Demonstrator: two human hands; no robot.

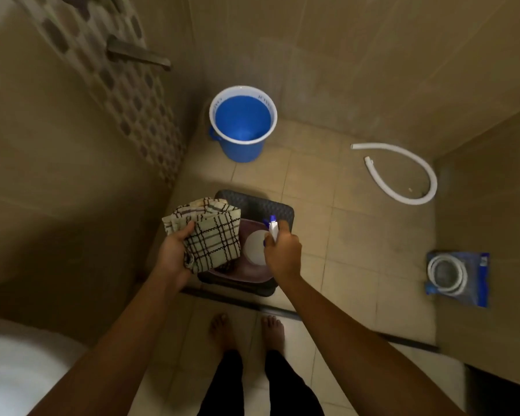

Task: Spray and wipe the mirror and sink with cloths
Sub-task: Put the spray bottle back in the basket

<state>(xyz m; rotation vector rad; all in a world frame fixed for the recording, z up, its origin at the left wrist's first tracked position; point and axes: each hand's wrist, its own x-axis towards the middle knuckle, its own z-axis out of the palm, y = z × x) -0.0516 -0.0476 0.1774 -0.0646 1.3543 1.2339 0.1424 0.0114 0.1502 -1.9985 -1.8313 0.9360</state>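
My left hand grips a bundle of cream cloths with a dark check pattern, held above a dark stool. My right hand is curled round a white spray bottle with a blue nozzle, whose round white body shows below the hand. Under both sits a dark purplish basin on the stool. No mirror shows. A blurred white curved fixture lies at the bottom left; whether it is the sink I cannot tell.
A blue bucket stands on the tiled floor near the far corner. A white hose lies curled at the right. A packaged white hose in blue wrapping lies by the right wall. A metal tap juts from the left wall. My bare feet stand behind a floor threshold strip.
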